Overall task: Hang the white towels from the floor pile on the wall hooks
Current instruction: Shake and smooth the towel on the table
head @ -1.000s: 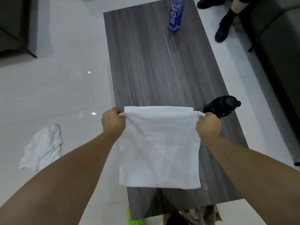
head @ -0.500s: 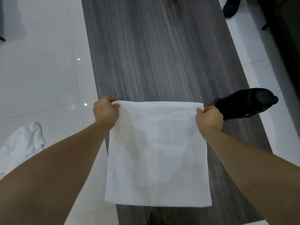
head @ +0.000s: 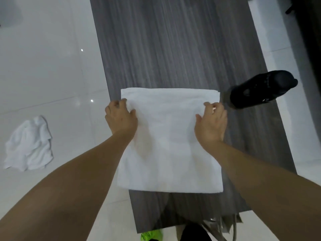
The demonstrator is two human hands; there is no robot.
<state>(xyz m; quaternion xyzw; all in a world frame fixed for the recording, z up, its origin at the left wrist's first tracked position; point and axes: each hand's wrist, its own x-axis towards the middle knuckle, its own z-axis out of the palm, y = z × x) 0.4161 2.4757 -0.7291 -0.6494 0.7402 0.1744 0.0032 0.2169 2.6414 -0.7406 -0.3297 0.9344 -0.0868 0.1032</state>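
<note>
Your left hand (head: pixel 120 117) and right hand (head: pixel 211 121) rest on the folded white towel (head: pixel 169 141), fingers loosely bent, holding nothing. It lies flat on the dark table (head: pixel 173 49). No hooks show here. Its left edge hangs over, so a push could slide it down.

Two white towels are in view: one folded towel (head: pixel 169 141) lying flat at the centre of the frame, and one crumpled towel (head: pixel 28 145) on the floor at the left edge. There is one bench (head: pixel 173 49), dark wood-grain, running from the top of the frame to the bottom centre. Two hands show: the left hand (head: pixel 120 117) on the folded towel's left side and the right hand (head: pixel 211 122) on its right side. One black object (head: pixel 262 88) lies at the right of the frame; its kind is unclear. One bright green item (head: pixel 151 236) shows at the bottom edge.
</note>
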